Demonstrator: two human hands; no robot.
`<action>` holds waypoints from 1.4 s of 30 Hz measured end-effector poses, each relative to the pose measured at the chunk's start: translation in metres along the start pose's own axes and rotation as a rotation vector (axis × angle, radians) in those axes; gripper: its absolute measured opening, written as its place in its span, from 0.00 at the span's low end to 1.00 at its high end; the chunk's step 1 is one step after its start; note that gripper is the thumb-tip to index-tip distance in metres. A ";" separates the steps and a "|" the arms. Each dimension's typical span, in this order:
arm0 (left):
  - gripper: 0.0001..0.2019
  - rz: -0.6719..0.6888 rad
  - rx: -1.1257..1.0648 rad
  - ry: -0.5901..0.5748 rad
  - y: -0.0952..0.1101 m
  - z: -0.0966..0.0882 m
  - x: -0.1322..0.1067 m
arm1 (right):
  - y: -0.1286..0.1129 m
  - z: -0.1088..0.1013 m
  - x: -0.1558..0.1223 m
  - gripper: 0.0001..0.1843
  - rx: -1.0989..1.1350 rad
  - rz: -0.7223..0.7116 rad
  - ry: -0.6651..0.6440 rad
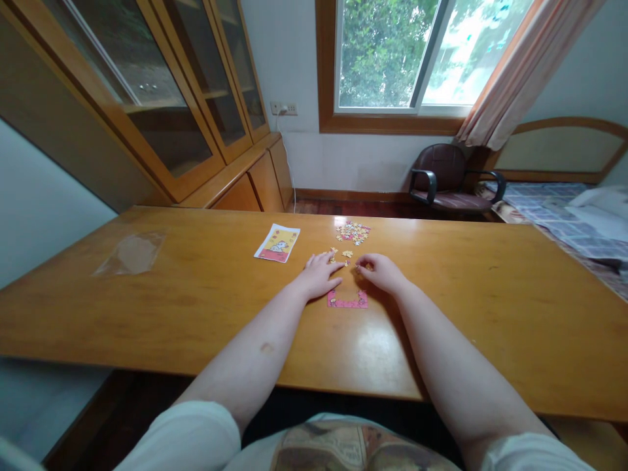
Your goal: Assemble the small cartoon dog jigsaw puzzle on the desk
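My left hand [320, 273] rests on the wooden table [206, 294] with fingers stretched out toward a few loose puzzle pieces [346, 254]. My right hand [379, 270] is beside it, fingers curled in a pinch over a small piece I can barely see. Just in front of both hands lies a partly joined pink strip of puzzle [347, 300]. A heap of unsorted puzzle pieces [353, 232] sits farther back. A picture card [277, 243] with a yellow and red drawing lies to the left of the heap.
A clear plastic bag [131, 253] lies flat at the table's left. Behind the table are a glass-door cabinet [161, 111], a window, a dark armchair [449, 178] and a bed [564, 209] at the right.
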State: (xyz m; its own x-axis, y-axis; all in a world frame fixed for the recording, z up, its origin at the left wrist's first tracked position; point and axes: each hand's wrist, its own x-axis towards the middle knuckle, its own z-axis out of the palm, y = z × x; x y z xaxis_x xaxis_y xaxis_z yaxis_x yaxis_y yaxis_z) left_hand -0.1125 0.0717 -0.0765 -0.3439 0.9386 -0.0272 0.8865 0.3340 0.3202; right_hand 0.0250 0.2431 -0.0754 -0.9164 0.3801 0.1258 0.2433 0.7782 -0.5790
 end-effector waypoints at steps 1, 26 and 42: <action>0.25 -0.002 -0.001 0.001 0.000 -0.001 0.000 | 0.003 -0.003 0.000 0.09 0.004 -0.011 -0.025; 0.24 0.051 0.010 -0.047 0.010 -0.003 -0.003 | 0.006 0.007 0.002 0.11 0.009 -0.064 -0.095; 0.22 0.122 -0.029 0.014 0.008 -0.002 -0.004 | 0.009 0.004 0.002 0.06 -0.074 -0.146 0.078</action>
State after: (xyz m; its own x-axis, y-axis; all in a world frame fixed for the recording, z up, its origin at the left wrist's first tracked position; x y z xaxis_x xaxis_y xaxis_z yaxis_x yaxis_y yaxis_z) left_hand -0.1045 0.0705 -0.0721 -0.2380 0.9709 0.0266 0.9130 0.2143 0.3472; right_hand 0.0235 0.2488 -0.0837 -0.9167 0.2963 0.2681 0.1352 0.8613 -0.4898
